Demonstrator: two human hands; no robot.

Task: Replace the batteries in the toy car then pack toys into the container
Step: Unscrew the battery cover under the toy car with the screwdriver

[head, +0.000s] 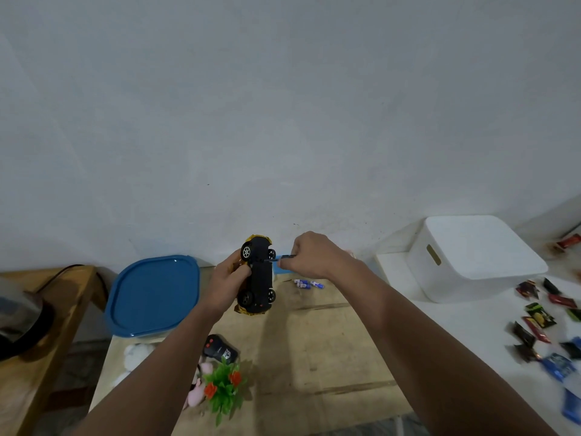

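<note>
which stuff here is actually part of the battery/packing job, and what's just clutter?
In the job: toy car in left hand; screwdriver in right hand; batteries; blue-lidded container; remote; plush toys; toy plant.

Lying about: white bin; snack packets.

Two bare forearms, no sleeves in view, hands [226, 284] uncovered (no gloves, rings or watch)

Batteries [308, 283] right of container [153, 297] (on table [330, 341]).

Single head view, wide-angle, facing forward, slightly down; wall [283, 105] fills upper frame, table [330, 341] close below.
</note>
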